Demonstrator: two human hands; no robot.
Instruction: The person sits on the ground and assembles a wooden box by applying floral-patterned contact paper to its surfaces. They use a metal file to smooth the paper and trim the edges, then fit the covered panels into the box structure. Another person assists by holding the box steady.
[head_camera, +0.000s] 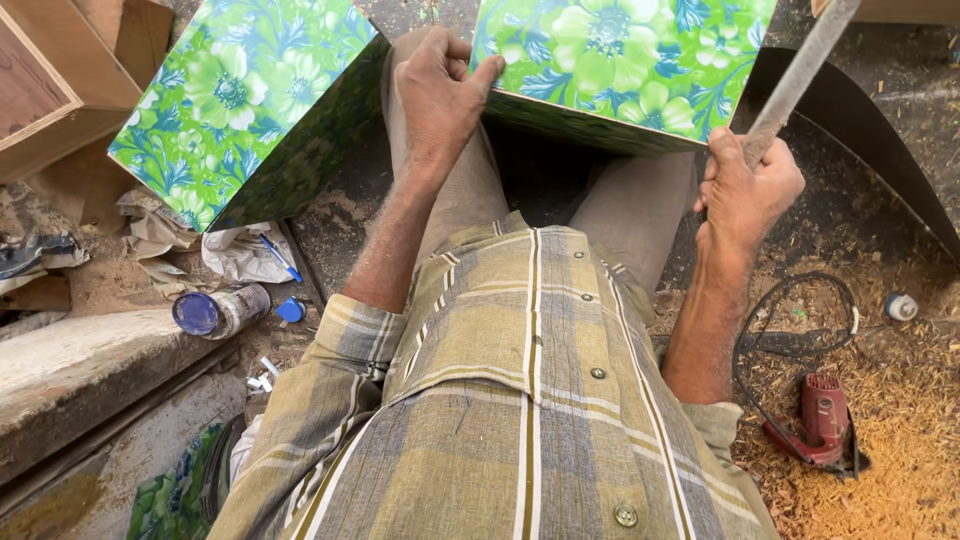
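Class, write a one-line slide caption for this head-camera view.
Left hand steadies a green floral-laminate box while the right hand grips a long metal file.

Left hand: arm extended forward from a rolled-up sleeve, forearm bare, wrist slightly bent, back of the hand toward the camera, thumb spread out to the right and pressed flat, fingers curled over and downward out of view. Right hand: arm extended forward on the person's right side, forearm bare and near straight, hand clenched in a full fist with knuckles up and thumb wrapped across, closed round a long narrow shaft that rises up and away. Both hands sit at about knee level, well apart, the left one slightly farther forward.
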